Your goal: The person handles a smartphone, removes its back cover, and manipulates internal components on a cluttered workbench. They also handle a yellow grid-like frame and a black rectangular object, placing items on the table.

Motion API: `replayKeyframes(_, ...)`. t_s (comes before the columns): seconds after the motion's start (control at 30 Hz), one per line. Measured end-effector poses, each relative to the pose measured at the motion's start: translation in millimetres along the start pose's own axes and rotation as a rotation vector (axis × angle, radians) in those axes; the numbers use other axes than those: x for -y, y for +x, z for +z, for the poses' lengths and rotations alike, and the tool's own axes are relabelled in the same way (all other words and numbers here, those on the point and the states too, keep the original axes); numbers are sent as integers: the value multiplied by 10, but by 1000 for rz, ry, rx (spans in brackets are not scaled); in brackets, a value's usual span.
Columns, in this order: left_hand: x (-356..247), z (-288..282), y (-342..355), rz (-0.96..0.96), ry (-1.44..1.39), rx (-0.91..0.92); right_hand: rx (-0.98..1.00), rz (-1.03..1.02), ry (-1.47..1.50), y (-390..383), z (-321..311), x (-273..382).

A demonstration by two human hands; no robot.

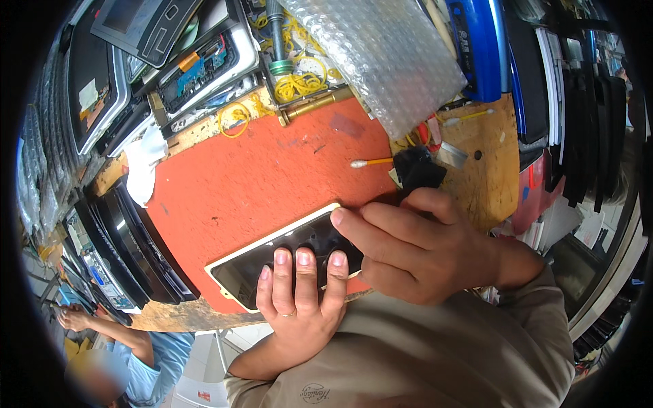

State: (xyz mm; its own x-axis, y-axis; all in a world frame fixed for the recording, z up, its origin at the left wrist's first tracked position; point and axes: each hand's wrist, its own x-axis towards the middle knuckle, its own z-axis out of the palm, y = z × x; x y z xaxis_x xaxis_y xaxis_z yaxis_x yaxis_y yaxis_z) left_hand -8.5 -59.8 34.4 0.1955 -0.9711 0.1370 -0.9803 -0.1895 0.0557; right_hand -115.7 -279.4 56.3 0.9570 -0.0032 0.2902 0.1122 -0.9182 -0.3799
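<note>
Lays left hand (299, 302) across the dark face of a pale-rimmed panel (303, 238), with four fingers slightly spread; cannot tell about the thumb. Touches the panel's far right corner with the index fingertip of right hand (428, 251), just beside the left; cannot tell whether clamped there. Has the panel lying askew on the near part of a red mat (258, 170). Farther off, shows a swab (374, 162) near a black scrap (420, 170). Beyond, shows a brass rod (316, 107), yellow bands (299, 87) and, to their right, bubble wrap (388, 61).
</note>
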Motion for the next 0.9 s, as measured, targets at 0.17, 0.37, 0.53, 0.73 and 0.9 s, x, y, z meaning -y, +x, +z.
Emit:
replayKeyframes(0.17,-68,14,10,-116,-3,-36,-38,-4,24,11,61,-7)
replayKeyframes(0.37,-88,2,58,-139,-13,-47,28,38,96,12,-30,-57)
replayKeyframes(0.53,-72,-44,36,-129,-15,4,153,44,150,92,-154,-136)
replayKeyframes(0.73,-24,-44,34,-56,-4,42,165,-68,208,350,-139,-172)
replayKeyframes(0.9,31,-25,54,4,-11,23,299,-116,347,634,-66,-126)
